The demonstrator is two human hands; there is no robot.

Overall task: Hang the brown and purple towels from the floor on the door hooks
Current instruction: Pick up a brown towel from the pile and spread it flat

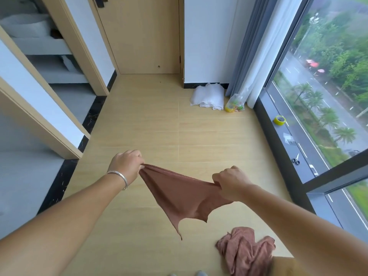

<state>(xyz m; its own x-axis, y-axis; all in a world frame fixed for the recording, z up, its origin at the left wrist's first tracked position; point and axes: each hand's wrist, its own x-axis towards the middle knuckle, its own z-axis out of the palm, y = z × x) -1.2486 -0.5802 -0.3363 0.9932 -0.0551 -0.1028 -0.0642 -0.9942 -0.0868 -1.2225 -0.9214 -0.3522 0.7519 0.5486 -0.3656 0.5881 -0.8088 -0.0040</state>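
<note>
Head cam: both hands, left hand (127, 166) and right hand (231, 183), pinch brown towel (183, 196) stretched out, well short of door (143, 36); next, probably carry it over, hooks unseen.

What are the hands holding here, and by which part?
Both hands, left and right, pinch the brown towel at its two upper corners, stretching the top edge.

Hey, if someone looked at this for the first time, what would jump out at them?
First, the brown towel stretched in mid-air between the left hand and right hand, each pinching a top corner, low in the centre. Next, a second crumpled towel lying on the wooden floor at lower right. Then the closed door straight ahead.
</note>
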